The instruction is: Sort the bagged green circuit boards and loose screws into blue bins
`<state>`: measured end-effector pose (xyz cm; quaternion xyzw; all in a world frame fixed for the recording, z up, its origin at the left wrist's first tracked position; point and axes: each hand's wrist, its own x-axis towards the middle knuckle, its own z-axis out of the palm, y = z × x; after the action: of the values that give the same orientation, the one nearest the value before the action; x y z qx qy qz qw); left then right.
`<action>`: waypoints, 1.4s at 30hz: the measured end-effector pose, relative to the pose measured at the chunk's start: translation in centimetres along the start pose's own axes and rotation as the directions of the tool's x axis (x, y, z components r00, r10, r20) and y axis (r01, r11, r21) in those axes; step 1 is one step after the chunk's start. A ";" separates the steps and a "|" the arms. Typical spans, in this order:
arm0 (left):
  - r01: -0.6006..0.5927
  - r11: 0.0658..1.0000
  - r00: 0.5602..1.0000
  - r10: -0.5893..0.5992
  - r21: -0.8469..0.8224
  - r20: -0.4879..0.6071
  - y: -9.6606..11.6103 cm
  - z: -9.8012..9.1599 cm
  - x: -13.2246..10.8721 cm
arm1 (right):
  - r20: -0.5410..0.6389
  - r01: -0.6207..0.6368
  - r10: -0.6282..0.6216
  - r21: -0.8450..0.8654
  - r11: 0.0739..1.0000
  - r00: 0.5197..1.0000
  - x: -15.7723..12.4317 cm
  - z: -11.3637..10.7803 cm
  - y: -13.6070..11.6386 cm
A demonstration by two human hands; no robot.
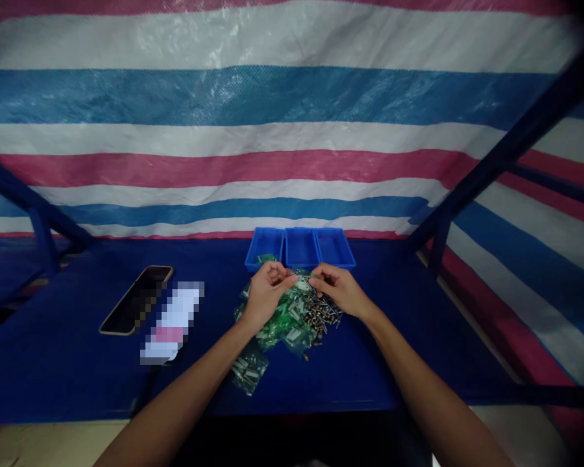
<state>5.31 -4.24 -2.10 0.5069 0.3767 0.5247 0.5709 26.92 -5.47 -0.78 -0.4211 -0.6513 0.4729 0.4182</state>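
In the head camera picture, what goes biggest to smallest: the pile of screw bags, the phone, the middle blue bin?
1. Pile of screw bags
2. Phone and middle blue bin: unsure. The phone looks longer, but the bin is farther away.

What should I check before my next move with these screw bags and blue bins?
Left hand and right hand both at the small bag between them: ok.
Loose screws heaped beside the bag pile: ok.
Phone lying well left of the pile: ok.
Left blue bin holding a green-tinted bag: ok.
Middle blue bin free of parts: cannot tell, too dark.
Screw count in the small bag: cannot tell.
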 end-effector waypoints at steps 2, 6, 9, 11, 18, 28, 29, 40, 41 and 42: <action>0.029 0.999 0.999 -0.028 -0.016 0.037 0.1 -0.2 0.1 | -0.020 0.007 -0.007 -0.003 1.000 1.000 0.0 0.0 0.2; 0.101 0.995 0.989 -0.097 -0.029 0.114 0.1 -0.6 0.2 | -0.035 0.006 -0.005 0.014 1.000 0.999 0.0 0.0 0.6; 0.121 0.993 0.980 -0.120 0.003 0.156 -0.1 -1.0 0.3 | -0.027 0.002 -0.002 0.020 1.000 1.000 0.0 0.2 0.7; 0.106 0.993 0.972 -0.116 0.058 0.205 -0.3 -1.2 0.4 | -0.015 0.000 0.000 0.015 1.000 1.000 0.0 0.3 0.6; 0.025 0.994 0.973 -0.049 0.105 0.227 -0.6 -1.1 0.2 | 0.011 -0.008 0.008 -0.002 1.000 1.000 0.1 0.3 0.5; 0.031 0.999 0.983 -0.033 0.015 0.179 -0.3 -0.5 0.0 | -0.007 0.002 -0.002 0.003 1.000 1.000 0.1 0.2 0.7; 0.040 0.999 0.983 -0.042 0.013 0.181 -0.3 -0.6 0.1 | -0.012 0.005 -0.005 0.003 1.000 1.000 0.1 0.2 0.7; 0.107 0.992 0.976 -0.118 0.069 0.182 -0.5 -0.9 0.3 | -0.024 0.029 -0.029 0.005 1.000 0.999 0.0 0.5 1.0; 0.097 0.992 0.973 -0.112 0.082 0.204 -0.6 -0.9 0.3 | -0.030 0.029 -0.029 0.004 1.000 0.999 0.0 0.5 1.0; 0.091 0.991 0.967 -0.111 0.099 0.228 -0.6 -0.9 0.3 | -0.038 0.029 -0.028 0.007 1.000 0.999 0.0 0.5 0.9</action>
<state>4.63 -3.75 -2.85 0.5696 0.3552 0.4147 0.6144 26.61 -5.39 -1.79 -0.4190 -0.6475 0.4614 0.4385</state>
